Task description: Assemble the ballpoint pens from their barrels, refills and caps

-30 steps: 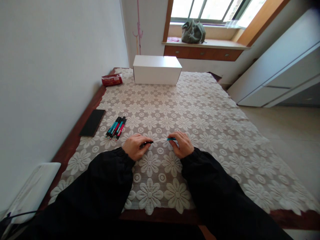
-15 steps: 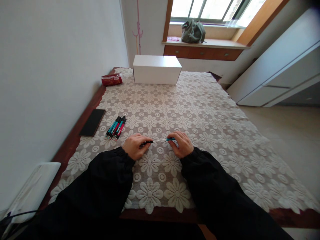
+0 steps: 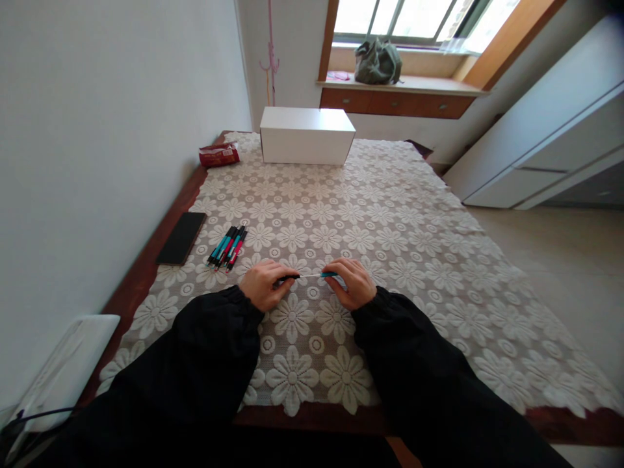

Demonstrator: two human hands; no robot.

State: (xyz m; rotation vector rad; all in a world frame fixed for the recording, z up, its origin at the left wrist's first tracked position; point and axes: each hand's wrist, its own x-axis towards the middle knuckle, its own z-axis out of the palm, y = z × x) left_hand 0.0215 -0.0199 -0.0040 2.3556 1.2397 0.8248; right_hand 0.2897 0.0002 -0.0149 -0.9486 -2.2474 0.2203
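My left hand (image 3: 263, 286) pinches a black pen part (image 3: 289, 277). Out of it, towards the right, sticks a thin white rod (image 3: 310, 276) that looks like a pen refill. Between the thumb and fingers of my right hand (image 3: 351, 283) is a blue pen barrel (image 3: 328, 274), its end in line with the rod. Whether the rod's tip is inside the barrel is too small to tell. Both hands are low over the patterned tablecloth (image 3: 341, 377). To the left of my left hand lies a bunch of several pens (image 3: 227, 247), blue, red and black.
A black flat phone-like slab (image 3: 182, 238) lies by the table's left edge. Farther back are a red packet (image 3: 219, 155) and a white box (image 3: 307, 144). A white power-strip-like object (image 3: 73, 364) with cables sits at the lower left, against the wall.
My right hand has shifted slightly left with the blue barrel, so less of the white rod shows between the hands. My left hand has hardly moved.
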